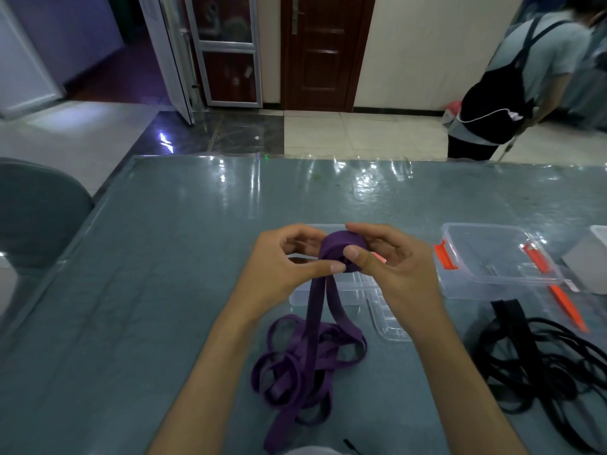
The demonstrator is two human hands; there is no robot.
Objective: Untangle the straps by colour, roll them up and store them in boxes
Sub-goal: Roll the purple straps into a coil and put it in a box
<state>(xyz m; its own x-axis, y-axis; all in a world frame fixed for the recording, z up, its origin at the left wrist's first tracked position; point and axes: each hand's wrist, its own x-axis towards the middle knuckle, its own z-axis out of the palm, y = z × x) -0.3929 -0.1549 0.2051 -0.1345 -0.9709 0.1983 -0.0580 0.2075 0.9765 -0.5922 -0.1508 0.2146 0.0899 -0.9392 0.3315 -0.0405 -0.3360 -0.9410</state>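
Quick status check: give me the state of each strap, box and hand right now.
purple strap: partly rolled, loose tail piled on the table
black strap: unrolled, heaped at right
clear box: open, lying at right
second clear box: open, behind the hands
left hand: pinches the roll
right hand: grips the roll

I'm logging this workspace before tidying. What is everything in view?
purple roll: one, purple, gripped by both hands above the table
loose purple strap: one heap, purple, on the table under the roll
black straps: one heap, black, table right
clear box: one, clear with orange latches, right of the hands
second clear box: one, clear, behind the hands
table: one, grey-blue
chair: one, grey, left
bystander: one, far right
left hand: grips the roll
right hand: grips the roll
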